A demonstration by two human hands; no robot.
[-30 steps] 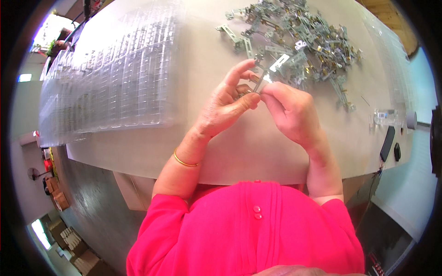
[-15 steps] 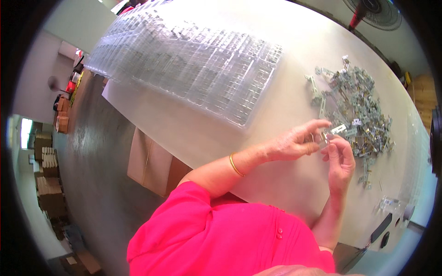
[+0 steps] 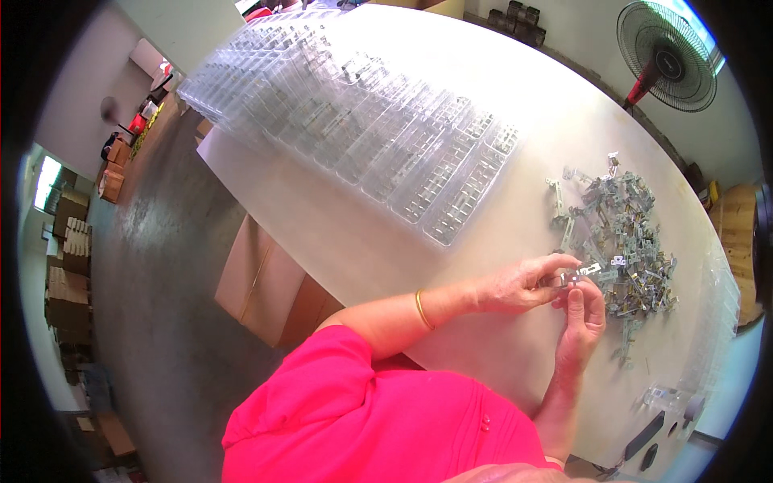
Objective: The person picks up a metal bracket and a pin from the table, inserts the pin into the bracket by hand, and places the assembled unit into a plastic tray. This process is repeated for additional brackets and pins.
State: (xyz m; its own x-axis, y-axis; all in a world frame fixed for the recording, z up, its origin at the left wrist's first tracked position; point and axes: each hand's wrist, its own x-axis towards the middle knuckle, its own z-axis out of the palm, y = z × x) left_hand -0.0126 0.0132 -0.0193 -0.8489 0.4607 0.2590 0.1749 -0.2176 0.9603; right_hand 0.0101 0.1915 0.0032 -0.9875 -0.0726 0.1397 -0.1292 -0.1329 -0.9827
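Note:
Both hands meet over the table's right half around a small shiny metal bracket (image 3: 591, 270). My left hand (image 3: 519, 286), below a gold bangle, pinches the bracket's left end between thumb and fingers. From below, my right hand (image 3: 581, 320) grips the same piece with its thumb and curled fingers. Just beyond the fingers lies a loose heap of small metal brackets (image 3: 636, 233), many tangled together. The exact shape of the held piece is partly hidden by the fingertips.
Clear plastic trays (image 3: 451, 229) filled with rows of metal parts cover the table's far left. A clear bottle (image 3: 668, 398) and a dark flat object (image 3: 644, 435) lie at the near right. A cardboard box (image 3: 270, 282) stands beside the table; a fan (image 3: 667, 60) stands beyond it.
The whole view has shifted, so the trays, heap and fan sit lower in it. Both hands still hold the bracket, with the right fingers closer around it.

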